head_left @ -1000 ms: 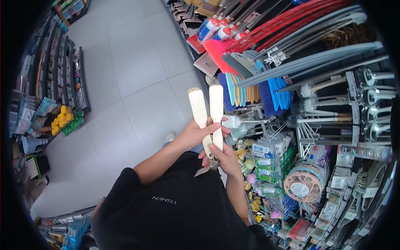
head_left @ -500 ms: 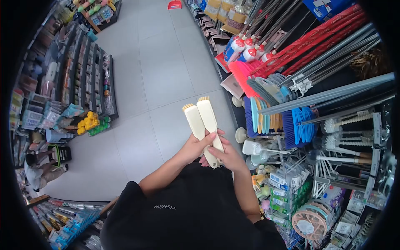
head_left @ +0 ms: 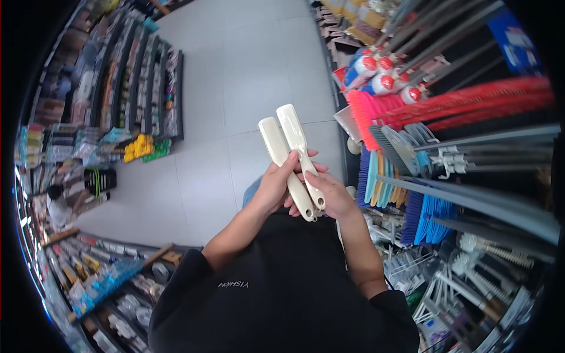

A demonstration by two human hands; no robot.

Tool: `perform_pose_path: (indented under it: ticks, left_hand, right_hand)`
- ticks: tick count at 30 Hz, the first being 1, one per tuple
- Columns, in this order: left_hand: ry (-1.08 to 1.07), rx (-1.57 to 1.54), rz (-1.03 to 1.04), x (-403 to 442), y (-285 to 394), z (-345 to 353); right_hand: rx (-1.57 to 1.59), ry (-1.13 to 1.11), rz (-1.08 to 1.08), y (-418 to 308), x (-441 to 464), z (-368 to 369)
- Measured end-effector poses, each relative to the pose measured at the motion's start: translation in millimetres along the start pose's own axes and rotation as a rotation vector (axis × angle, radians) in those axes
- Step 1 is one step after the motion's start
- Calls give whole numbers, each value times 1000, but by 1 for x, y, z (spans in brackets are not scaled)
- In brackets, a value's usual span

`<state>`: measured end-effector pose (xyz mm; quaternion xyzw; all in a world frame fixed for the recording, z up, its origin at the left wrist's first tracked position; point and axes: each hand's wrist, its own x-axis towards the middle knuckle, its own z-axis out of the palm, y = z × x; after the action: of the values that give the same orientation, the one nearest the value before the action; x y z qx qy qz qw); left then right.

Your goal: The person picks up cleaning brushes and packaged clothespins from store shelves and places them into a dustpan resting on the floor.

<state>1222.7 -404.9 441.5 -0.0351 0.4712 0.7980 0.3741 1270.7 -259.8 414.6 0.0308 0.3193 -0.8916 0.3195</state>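
Note:
Two cream-coloured brushes with long handles are held side by side in front of my black shirt. My left hand point(head_left: 278, 183) is closed round the left brush point(head_left: 273, 140), its thumb lying across the handle. The right brush point(head_left: 292, 126) has its handle in my right hand point(head_left: 331, 191), thumb on top near the hanging hole. Both brush heads point up and away from me, backs mostly upward, and the fingers of both hands overlap beneath the handles.
Brooms point(head_left: 374, 117) and mop poles hang on the right, with white brushes point(head_left: 488, 259) below. Shelves point(head_left: 132, 76) stand on the left behind yellow items point(head_left: 139, 148). A person point(head_left: 59, 206) is near a black basket point(head_left: 101, 181). Grey tiled floor point(head_left: 235, 76) lies ahead.
The view has turned, and the shelves sit further right. The two brushes have tilted so their bristles show less, and their handle ends point more to the right.

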Motion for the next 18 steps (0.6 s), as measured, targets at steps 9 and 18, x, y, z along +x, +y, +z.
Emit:
perform_pose_path:
  ticks: [9,18]
  left_hand:
    - [267,-153,70,73,52,-74]
    - [171,-157,51,178,187,-179]
  right_hand:
    - [-177,6,213,-47,121,-17]
    - [-238,87,170,-127,312,-5]
